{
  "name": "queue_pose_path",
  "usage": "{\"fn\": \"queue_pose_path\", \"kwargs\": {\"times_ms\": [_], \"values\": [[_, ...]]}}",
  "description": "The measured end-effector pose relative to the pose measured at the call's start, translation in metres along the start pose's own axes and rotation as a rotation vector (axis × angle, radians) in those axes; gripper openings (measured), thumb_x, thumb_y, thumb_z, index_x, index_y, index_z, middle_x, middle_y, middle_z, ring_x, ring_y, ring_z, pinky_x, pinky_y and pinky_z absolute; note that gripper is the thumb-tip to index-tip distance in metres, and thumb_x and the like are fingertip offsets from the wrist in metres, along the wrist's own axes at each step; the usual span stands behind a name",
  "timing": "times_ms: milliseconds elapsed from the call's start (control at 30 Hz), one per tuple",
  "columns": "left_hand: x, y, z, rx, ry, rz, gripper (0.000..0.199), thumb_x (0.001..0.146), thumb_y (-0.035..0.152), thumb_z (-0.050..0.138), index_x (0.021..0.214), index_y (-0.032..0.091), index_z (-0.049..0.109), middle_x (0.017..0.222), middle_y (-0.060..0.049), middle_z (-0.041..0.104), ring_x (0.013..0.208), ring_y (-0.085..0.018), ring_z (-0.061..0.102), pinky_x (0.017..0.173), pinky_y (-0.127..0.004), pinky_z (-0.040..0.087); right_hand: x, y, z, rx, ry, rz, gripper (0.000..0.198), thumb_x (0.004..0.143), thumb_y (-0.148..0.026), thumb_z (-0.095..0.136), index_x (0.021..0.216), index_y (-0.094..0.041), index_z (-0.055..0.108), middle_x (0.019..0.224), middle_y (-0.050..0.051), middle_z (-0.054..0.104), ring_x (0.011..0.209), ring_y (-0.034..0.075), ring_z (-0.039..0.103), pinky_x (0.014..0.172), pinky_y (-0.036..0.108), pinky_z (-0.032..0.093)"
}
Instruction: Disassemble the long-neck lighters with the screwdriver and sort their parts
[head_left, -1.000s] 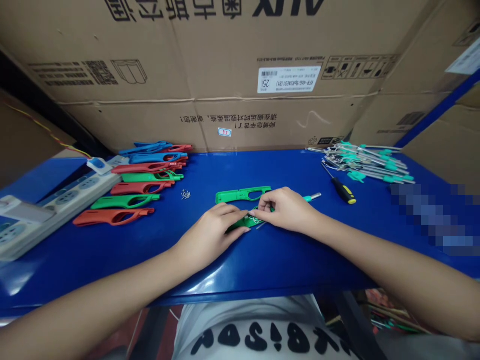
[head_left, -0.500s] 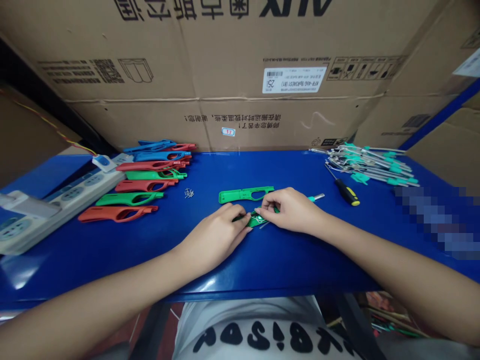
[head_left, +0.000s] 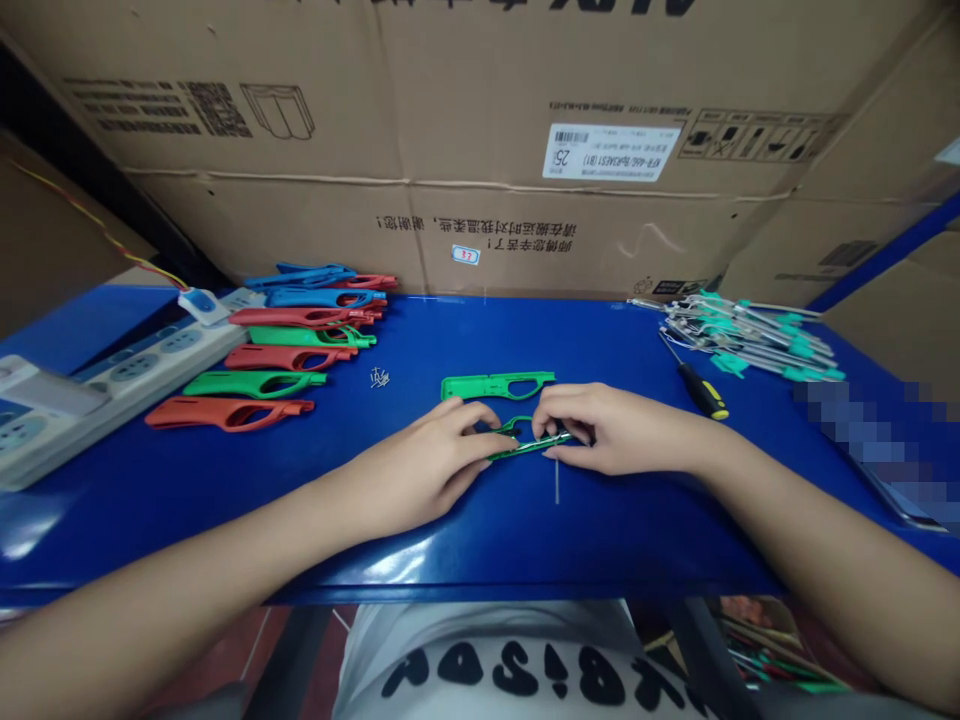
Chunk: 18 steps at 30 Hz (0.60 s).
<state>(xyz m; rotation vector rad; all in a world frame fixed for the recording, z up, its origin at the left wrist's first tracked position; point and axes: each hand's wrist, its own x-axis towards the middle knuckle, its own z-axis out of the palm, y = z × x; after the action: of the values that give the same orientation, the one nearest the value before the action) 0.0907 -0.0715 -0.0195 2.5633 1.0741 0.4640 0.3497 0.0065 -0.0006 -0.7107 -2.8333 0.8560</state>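
Observation:
Over the middle of the blue table, a green lighter shell half point(head_left: 525, 444) is pinched between my two hands. My left hand point(head_left: 439, 458) grips its left end with thumb and fingers. Closed on its right part is my right hand point(head_left: 607, 432), whose fingers hide that end. A thin clear tube point(head_left: 557, 482) hangs down from the shell below my right fingertips. The small parts inside the shell are too fine to make out. Just behind my hands, a second green shell half point(head_left: 480, 387) lies on the table.
Red, green and blue lighter shells point(head_left: 225, 412) lie in a row at left, beside a white power strip point(head_left: 139, 365). Small screws point(head_left: 380, 377) form a pile. At right are a screwdriver point(head_left: 703, 390) and metal rods with teal parts point(head_left: 757, 340). Cardboard point(head_left: 480, 215) stands behind.
The held shell half has been tilted up, with its edge now toward me. My right hand has turned and shifted slightly right, and the clear tube now hangs downward.

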Motion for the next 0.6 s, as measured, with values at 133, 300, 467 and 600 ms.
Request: {"fn": "queue_pose_path", "kwargs": {"times_ms": [133, 300, 467, 600], "values": [[-0.0002, -0.0006, 0.0026, -0.006, 0.003, 0.016, 0.036, 0.101, 0.015, 0.048, 0.130, 0.027, 0.066, 0.124, -0.010, 0.060, 0.115, -0.025, 0.056, 0.100, -0.043, 0.051, -0.0002, 0.0001, -0.0001, -0.025, -0.011, -0.008, 0.012, 0.087, -0.016, 0.064, 0.099, -0.019, 0.066, 0.094, 0.001, 0.062, 0.066, 0.009, 0.049, 0.062, 0.022, 0.038], [-0.0001, -0.0010, 0.0012, -0.011, -0.001, 0.023, 0.036, 0.100, 0.014, 0.049, 0.128, 0.025, 0.068, 0.122, -0.009, 0.061, 0.111, -0.024, 0.056, 0.099, -0.042, 0.051, -0.0003, -0.0015, -0.0008, -0.018, -0.035, -0.054, 0.014, 0.088, -0.013, 0.063, 0.100, -0.020, 0.068, 0.095, 0.000, 0.063, 0.069, 0.009, 0.051, 0.065, 0.023, 0.039], [-0.0003, -0.0001, -0.0002, 0.006, -0.019, 0.008, 0.034, 0.099, 0.012, 0.048, 0.125, 0.023, 0.068, 0.122, -0.010, 0.061, 0.111, -0.024, 0.056, 0.098, -0.042, 0.051, -0.0003, -0.0045, 0.0015, -0.071, -0.031, -0.052, 0.017, 0.089, -0.018, 0.064, 0.106, -0.019, 0.068, 0.100, 0.002, 0.066, 0.071, 0.010, 0.054, 0.066, 0.023, 0.040], [0.0000, 0.0007, -0.0003, 0.012, -0.020, -0.001, 0.034, 0.099, 0.012, 0.049, 0.124, 0.023, 0.068, 0.122, -0.010, 0.061, 0.110, -0.024, 0.057, 0.096, -0.042, 0.051, 0.0000, -0.0052, 0.0032, -0.072, -0.030, -0.062, 0.017, 0.091, -0.020, 0.062, 0.107, -0.020, 0.068, 0.104, 0.003, 0.068, 0.074, 0.011, 0.057, 0.068, 0.024, 0.041]]}}
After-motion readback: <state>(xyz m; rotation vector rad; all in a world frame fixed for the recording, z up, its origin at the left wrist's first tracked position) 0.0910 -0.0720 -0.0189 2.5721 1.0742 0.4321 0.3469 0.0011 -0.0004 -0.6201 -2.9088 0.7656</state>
